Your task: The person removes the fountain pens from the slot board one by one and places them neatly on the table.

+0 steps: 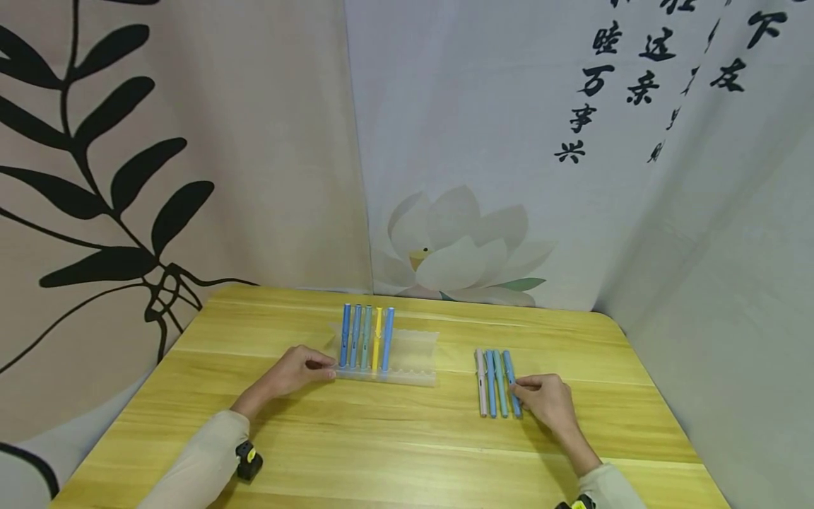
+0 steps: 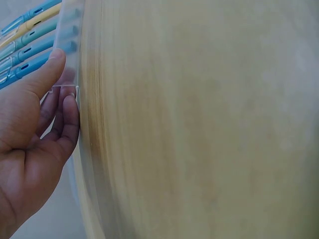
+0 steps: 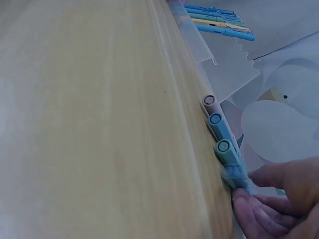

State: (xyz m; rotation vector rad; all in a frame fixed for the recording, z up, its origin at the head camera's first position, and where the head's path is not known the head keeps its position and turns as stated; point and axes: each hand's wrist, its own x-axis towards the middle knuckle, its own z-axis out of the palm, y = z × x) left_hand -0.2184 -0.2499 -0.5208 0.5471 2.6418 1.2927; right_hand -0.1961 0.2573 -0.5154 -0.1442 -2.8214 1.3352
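Observation:
A clear plastic pen rack [image 1: 410, 357] stands left of the table's middle, with several capped pens upright in its left half: blue ones, a green one and a yellow pen [image 1: 377, 339]. My left hand [image 1: 305, 367] holds the rack's left end, thumb [image 2: 56, 62] on the front strip and fingers curled below. To the right, a pinkish pen [image 1: 480, 382], a blue pen [image 1: 491, 383] and a green pen [image 1: 500, 382] lie side by side. My right hand [image 1: 547, 399] pinches the rightmost blue pen [image 1: 509, 364] between thumb and fingers; its end looks blurred in the right wrist view.
The wooden table [image 1: 381, 452] reaches back to a cloth backdrop [image 1: 286, 177] printed with leaves, a lotus and writing. More cloth hangs along the right side. The rack's right half holds no pens.

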